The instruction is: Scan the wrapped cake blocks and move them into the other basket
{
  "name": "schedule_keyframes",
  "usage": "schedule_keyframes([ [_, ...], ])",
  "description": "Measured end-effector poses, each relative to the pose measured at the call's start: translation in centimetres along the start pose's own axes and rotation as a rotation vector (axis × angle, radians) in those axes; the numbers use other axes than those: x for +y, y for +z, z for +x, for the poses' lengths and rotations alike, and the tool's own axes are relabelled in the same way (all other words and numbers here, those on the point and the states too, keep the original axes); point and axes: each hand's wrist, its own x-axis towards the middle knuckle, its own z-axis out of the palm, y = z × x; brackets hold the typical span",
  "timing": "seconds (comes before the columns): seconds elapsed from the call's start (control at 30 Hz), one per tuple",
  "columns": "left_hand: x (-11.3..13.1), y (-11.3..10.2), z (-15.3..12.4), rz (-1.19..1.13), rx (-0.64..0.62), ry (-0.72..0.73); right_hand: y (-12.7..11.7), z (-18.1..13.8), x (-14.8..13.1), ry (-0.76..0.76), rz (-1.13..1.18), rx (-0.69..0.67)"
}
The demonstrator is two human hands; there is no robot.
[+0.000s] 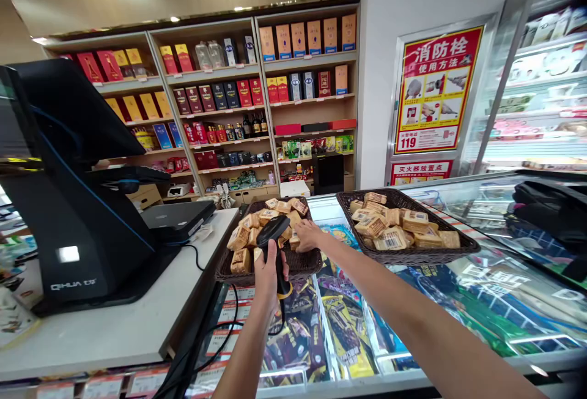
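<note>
My left hand [269, 267] is wrapped round the handle of a black barcode scanner [273, 231], its head over a dark woven basket [229, 272]. Inside that basket lie several small brown wrapped blocks [240, 261] with printed labels. My right hand [310, 235] reaches in at the basket's right side, fingers bent down and closed on a wrapped block [294, 240] beside the scanner; its fingertips are partly hidden. To the right, a second woven basket [463, 243] holds more such blocks [391, 240].
Both baskets rest on a glass-topped freezer [389, 380] of packaged goods. At left, a black checkout terminal [92, 215] stands on a white counter [123, 331]. The scanner's cable [220, 325] hangs below my left hand. Shelves of boxes [211, 99] line the back wall; a dark bag [545, 206] lies right.
</note>
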Motion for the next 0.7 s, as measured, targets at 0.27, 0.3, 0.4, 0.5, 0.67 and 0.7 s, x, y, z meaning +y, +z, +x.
schedule_keyframes([
  [0.27, 0.0, -0.2, 0.0, 0.0, 0.001, 0.014, 0.6, -1.4, -0.6, -0.044, 0.176, 0.113],
  [0.3, 0.0, -0.1, 0.0, 0.002, -0.004, 0.009, 0.5, -1.9, -0.5, -0.042, 0.239, 0.188],
  [0.4, 0.0, 0.0, -0.1, -0.005, -0.028, 0.003, -0.2, -4.0, 0.0, 0.012, 0.402, 0.431],
  [0.5, 0.0, 0.0, -0.1, 0.009, -0.085, -0.018, -1.1, -7.2, 0.9, 0.119, 0.519, 0.686],
  [0.67, -0.3, -0.4, 0.0, 0.077, -0.313, -0.128, -1.7, -12.3, 2.8, 0.162, 0.691, 0.85],
  [0.7, -0.3, -0.4, -0.1, 0.089, -0.35, -0.144, -1.7, -12.9, 3.3, 0.149, 0.767, 0.826],
])
